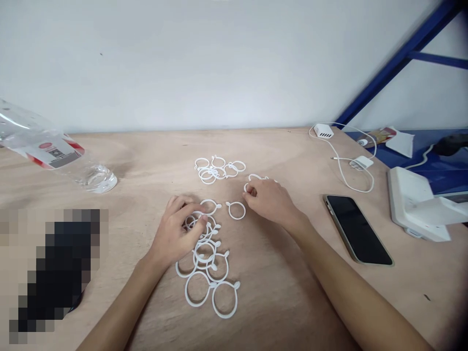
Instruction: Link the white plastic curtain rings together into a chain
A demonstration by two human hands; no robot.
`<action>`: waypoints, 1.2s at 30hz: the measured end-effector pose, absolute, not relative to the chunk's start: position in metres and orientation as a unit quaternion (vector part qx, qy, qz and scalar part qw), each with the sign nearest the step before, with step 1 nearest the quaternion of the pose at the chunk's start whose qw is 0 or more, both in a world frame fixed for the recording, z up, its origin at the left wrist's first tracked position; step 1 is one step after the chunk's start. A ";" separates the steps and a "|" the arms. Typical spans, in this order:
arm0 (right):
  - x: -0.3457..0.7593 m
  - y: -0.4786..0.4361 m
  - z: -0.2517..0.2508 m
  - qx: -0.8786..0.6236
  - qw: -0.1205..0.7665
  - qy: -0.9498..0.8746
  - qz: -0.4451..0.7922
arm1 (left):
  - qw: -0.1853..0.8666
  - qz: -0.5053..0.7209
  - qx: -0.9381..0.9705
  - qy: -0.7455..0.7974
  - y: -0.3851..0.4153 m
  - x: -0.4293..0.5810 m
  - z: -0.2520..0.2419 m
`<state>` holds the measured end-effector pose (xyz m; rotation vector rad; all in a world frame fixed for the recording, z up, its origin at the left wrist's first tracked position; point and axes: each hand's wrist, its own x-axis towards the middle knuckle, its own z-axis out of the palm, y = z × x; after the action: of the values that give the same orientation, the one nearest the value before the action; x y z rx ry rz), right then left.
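Several white plastic curtain rings, each with a small eyelet tab, lie on the wooden table. My left hand rests over the near group, thumb and index finger apart and touching rings; its other fingertips are partly hidden. Below it, overlapping curtain rings run toward me. My right hand is closed, thumb and index finger pinched at the edge of a curtain ring, with more rings partly hidden behind the knuckles. Between the hands lies a single curtain ring. Farther back sits another cluster of curtain rings.
A clear bottle lies at the left, above a pixelated dark object. To the right are a phone, a white charger with its cable, and a white stand-like device. A blue metal frame stands beyond the table's right edge.
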<state>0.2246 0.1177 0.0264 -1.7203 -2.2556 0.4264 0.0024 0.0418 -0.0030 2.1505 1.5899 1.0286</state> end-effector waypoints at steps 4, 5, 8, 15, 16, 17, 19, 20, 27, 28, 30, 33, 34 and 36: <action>0.212 0.114 0.034 -0.538 0.294 -0.683 0.398 | 0.112 0.373 0.735 0.555 0.042 0.003 -0.002; 0.208 0.112 0.036 -0.514 0.312 -0.638 0.482 | 0.109 0.380 0.730 0.558 0.042 0.003 -0.002; 0.194 0.102 0.039 -0.440 0.294 -0.496 0.688 | 0.116 0.394 0.725 0.553 0.040 0.002 -0.001; 0.176 0.083 0.034 -0.369 0.182 -0.433 0.802 | 0.138 0.373 0.768 0.502 0.036 0.003 -0.001; 0.175 0.082 0.033 -0.366 0.176 -0.436 0.803 | 0.143 0.370 0.772 0.496 0.036 0.003 -0.001; 0.175 0.082 0.033 -0.365 0.175 -0.438 0.803 | 0.146 0.366 0.775 0.494 0.036 0.003 0.000; 0.174 0.081 0.033 -0.366 0.181 -0.439 0.800 | 0.147 0.361 0.779 0.492 0.037 0.003 0.000; 0.174 0.081 0.033 -0.368 0.185 -0.438 0.799 | 0.146 0.359 0.779 0.492 0.037 0.003 0.000; 0.177 0.084 0.030 -0.385 0.198 -0.482 0.762 | 0.102 0.409 0.767 0.483 0.035 0.004 0.002; 0.177 0.085 0.029 -0.394 0.202 -0.492 0.750 | 0.086 0.421 0.764 0.482 0.035 0.004 0.003; 0.176 0.084 0.027 -0.418 0.204 -0.507 0.726 | 0.059 0.439 0.759 0.477 0.035 0.005 0.003; 0.174 0.083 0.026 -0.443 0.183 -0.523 0.705 | 0.029 0.454 0.759 0.466 0.035 0.005 0.003; 0.173 0.082 0.026 -0.442 0.182 -0.529 0.701 | 0.021 0.458 0.759 0.461 0.035 0.005 0.002; 0.172 0.081 0.026 -0.433 0.204 -0.541 0.691 | 0.013 0.460 0.764 0.452 0.035 0.005 0.002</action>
<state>0.1720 0.0814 0.0263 -1.2088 -1.5084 1.9282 0.0048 0.0345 0.0022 2.3812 1.4079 1.4327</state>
